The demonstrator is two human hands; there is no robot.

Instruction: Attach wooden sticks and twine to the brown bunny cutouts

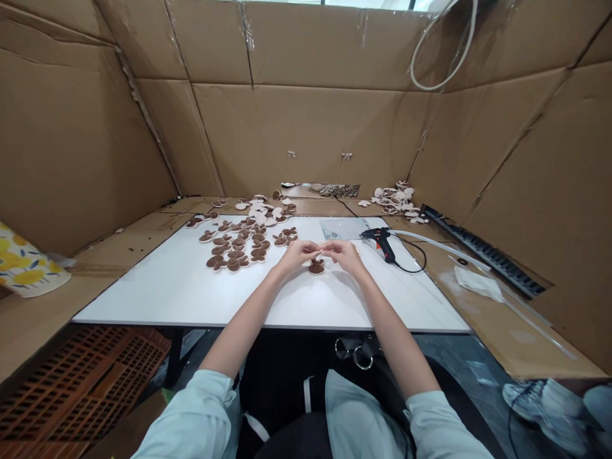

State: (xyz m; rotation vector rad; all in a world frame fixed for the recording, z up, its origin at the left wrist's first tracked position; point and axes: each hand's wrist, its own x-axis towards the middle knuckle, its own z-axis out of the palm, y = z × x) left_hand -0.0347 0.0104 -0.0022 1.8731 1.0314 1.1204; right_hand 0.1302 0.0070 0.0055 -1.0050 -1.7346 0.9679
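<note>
The left hand [297, 255] and right hand [345, 255] meet in the middle, fingertips bunched close. I cannot tell what tiny thing they pinch, if any. A brown cut-out [316, 268] with a white edge is just below them. It looks like a fiddly fingertip step; the next move calls for gentle, steady fingers. A black glue gun [384, 243] lies to the right, on the white table [157, 299].

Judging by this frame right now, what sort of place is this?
Probably a small craft-assembly workstation: a white tabletop enclosed by cardboard walls, with a black glue gun and many brown, pale-edged cutouts laid out.
</note>
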